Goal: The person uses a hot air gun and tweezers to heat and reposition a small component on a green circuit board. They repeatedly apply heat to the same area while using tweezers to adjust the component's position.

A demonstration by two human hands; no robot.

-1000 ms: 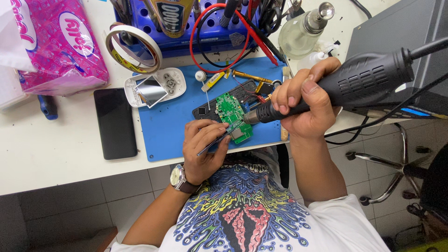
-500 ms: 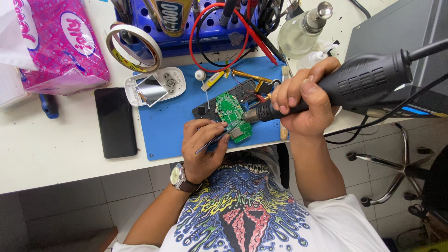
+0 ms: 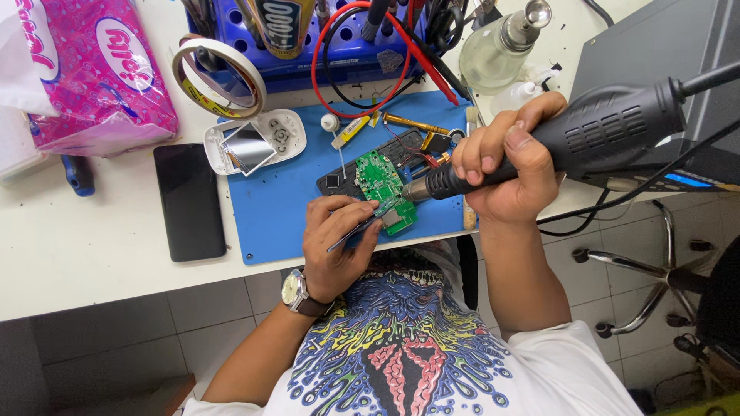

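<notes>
The left hand (image 3: 337,245) is closed around thin tweezers (image 3: 356,231), whose tips touch the green board (image 3: 384,187). The right hand (image 3: 505,166) grips a black heat gun (image 3: 586,139), its tip just beside the board. The board lies on the blue mat (image 3: 277,200). A black phone (image 3: 190,200) lies left of the mat.

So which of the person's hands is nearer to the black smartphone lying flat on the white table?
Left. The left hand, holding thin metal tweezers, sits just beside the black smartphone on the blue mat. The right hand, gripping the black hot-air tool, is farther off, beyond the green circuit board.
</notes>
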